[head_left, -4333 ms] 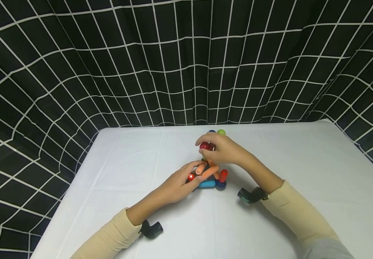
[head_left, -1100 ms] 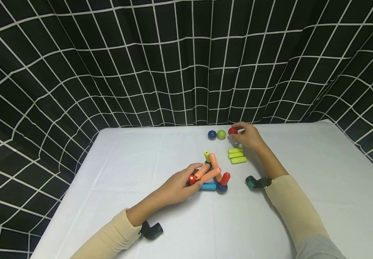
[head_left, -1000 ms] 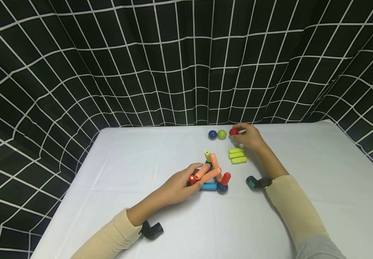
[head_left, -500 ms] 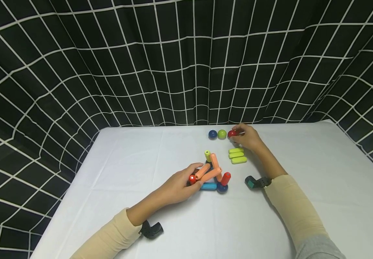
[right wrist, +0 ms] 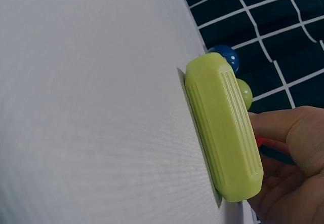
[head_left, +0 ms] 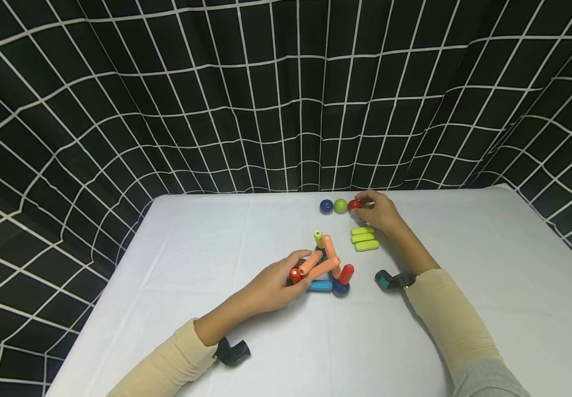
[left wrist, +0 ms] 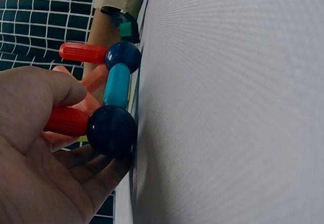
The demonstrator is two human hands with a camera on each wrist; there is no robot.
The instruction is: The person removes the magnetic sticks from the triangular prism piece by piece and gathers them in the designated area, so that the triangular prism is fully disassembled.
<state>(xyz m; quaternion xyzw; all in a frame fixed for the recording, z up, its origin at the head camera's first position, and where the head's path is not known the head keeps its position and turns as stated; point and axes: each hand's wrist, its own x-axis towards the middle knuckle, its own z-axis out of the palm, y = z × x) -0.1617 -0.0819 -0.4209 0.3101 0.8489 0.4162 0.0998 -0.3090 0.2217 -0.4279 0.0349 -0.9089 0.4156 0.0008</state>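
My left hand (head_left: pixel 276 281) curls round the near-left corner of a frame of magnetic building sticks and balls. In the left wrist view its thumb lies along an upright red stick (left wrist: pixel 68 121), its fingers behind a navy ball (left wrist: pixel 112 131). A blue stick (head_left: pixel 319 285) joins that corner to another navy ball (head_left: pixel 340 288), topped by a second red stick (head_left: pixel 347 274). Orange sticks (head_left: pixel 324 268) slant between the corners, and a yellow-green stick (head_left: pixel 318 239) stands at the back. My right hand (head_left: pixel 381 212) pinches a red ball (head_left: pixel 354 205) beside a green ball (head_left: pixel 340 206).
A blue ball (head_left: pixel 326 207) sits left of the green one. Three loose yellow-green sticks (head_left: pixel 364 239) lie in front of my right hand; one looms large in the right wrist view. White cloth (head_left: pixel 192 248) covers the table, with a black gridded curtain (head_left: pixel 246 110) behind.
My right hand has carried the red ball from above the frame to the back row, then slid slightly left towards the green ball. The left hand keeps its hold on the frame.
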